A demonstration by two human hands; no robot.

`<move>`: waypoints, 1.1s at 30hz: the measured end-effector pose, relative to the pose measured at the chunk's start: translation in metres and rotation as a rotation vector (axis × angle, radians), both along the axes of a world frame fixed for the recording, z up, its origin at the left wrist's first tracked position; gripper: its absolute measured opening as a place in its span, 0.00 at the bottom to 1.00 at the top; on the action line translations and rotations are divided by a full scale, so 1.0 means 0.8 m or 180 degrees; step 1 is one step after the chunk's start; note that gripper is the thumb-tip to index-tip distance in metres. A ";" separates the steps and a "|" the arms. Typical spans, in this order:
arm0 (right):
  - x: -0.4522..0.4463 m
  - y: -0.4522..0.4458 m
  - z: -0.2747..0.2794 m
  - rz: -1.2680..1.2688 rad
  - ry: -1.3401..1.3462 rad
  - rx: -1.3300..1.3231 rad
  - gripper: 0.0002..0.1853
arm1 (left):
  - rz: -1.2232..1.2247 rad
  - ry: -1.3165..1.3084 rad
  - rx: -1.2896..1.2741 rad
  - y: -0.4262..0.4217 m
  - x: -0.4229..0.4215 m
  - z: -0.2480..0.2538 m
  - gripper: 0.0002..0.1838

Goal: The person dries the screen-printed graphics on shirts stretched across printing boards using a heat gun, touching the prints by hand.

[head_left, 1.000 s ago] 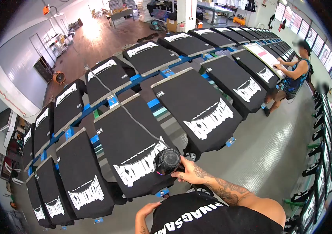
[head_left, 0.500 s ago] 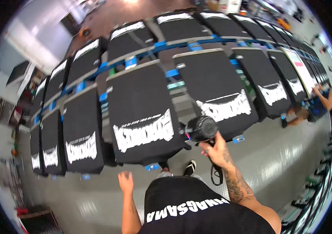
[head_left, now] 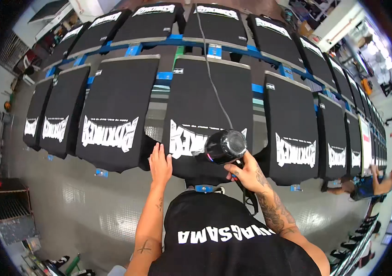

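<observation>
My right hand [head_left: 247, 174] grips the handle of a black hair dryer [head_left: 226, 146], partly hidden by my fingers. The dryer hangs over the white print [head_left: 184, 141] of a black shirt [head_left: 209, 94] stretched on a board in front of me, covering part of the lettering. From the dryer a grey cord [head_left: 212, 83] runs up across that shirt. My left hand [head_left: 160, 164] is open, fingers extended, by the shirt's lower left corner; whether it touches the cloth I cannot tell. A dark loop of strap [head_left: 251, 202] dangles below my right hand.
Printed black shirts on boards stand to the left [head_left: 110, 106] and right [head_left: 292, 129], with a second row behind a blue rail [head_left: 173, 41]. A person [head_left: 373, 184] works at the far right beside a white framed panel [head_left: 365, 140]. A dark rack [head_left: 9, 198] stands at lower left.
My left hand has risen forward to the shirt's edge. The dryer has moved from the gap between two shirts to above one shirt's print. My view has shifted along the row.
</observation>
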State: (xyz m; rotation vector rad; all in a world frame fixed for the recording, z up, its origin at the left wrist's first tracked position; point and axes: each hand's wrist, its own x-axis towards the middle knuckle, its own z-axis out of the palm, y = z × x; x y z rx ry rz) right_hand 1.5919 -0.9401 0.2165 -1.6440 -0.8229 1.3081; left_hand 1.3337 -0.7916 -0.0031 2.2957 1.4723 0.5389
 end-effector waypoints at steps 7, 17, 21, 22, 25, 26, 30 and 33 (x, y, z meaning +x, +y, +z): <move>-0.050 0.111 -0.007 0.0479 0.0090 0.0041 0.28 | -0.0227 -0.0118 0.0027 0.035 -0.012 -0.005 0.27; -0.014 0.146 -0.005 -0.0201 -0.0383 0.0081 0.27 | -0.0653 0.0554 0.0202 0.068 0.069 0.014 0.39; 0.032 0.093 -0.009 -0.0726 -0.0514 -0.0056 0.24 | -0.0781 0.0672 0.0269 0.070 0.119 0.012 0.42; 0.041 0.077 -0.008 -0.0921 -0.0487 -0.0020 0.23 | -0.0784 0.0800 0.0200 0.069 0.128 0.011 0.43; 0.073 0.025 -0.012 -0.1227 -0.0454 -0.0006 0.23 | -0.0807 0.0897 0.0064 0.064 0.137 0.015 0.44; 0.074 0.012 -0.004 -0.1387 -0.0524 0.0018 0.18 | -0.0806 0.0917 0.0145 0.063 0.138 0.009 0.45; 0.097 -0.051 -0.002 -0.1468 -0.0221 -0.0039 0.25 | -0.0774 0.0927 0.0148 0.055 0.146 0.013 0.42; 0.109 -0.092 -0.009 -0.1437 -0.0104 0.0072 0.25 | -0.0858 0.0892 0.0119 0.026 0.175 0.024 0.41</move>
